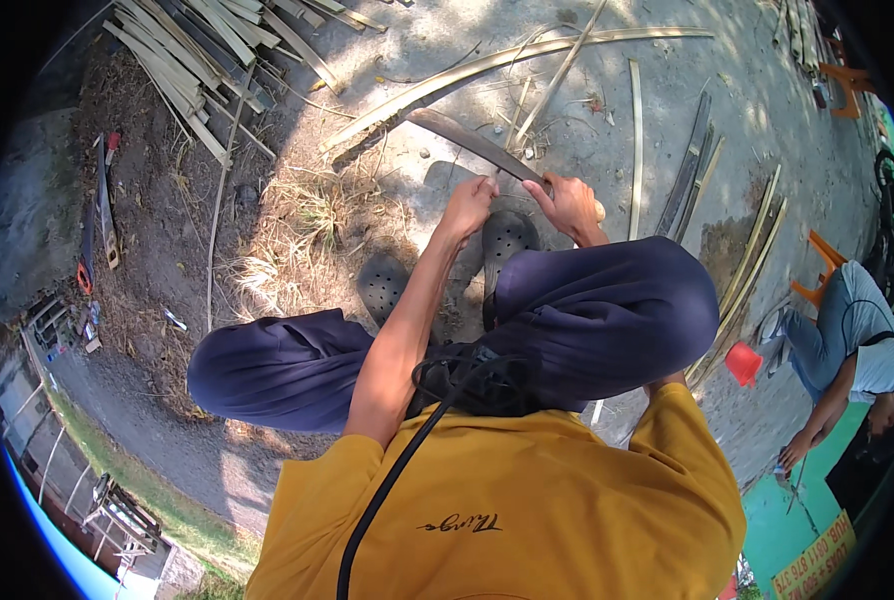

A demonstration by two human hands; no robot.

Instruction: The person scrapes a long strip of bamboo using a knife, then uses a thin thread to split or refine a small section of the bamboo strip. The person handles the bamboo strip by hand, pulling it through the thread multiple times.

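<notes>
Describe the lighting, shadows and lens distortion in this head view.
Head view: hard sunlight with dappled shade across the concrete ground; the right hand and left hand on the long blade are sunlit and sharp; the fisheye bends the bamboo strips and blacks out the corners.

Left hand (467, 208) and right hand (567, 203) side by side just beyond the knees, above the sandals (507, 240). Machete (472, 140) runs far-left from the right hand. Bamboo strips (517, 60) lie beyond it; strip bundle (192, 60) far left. Saw (102, 205), probably, at left edge. Another person (847, 350) at right.
</notes>
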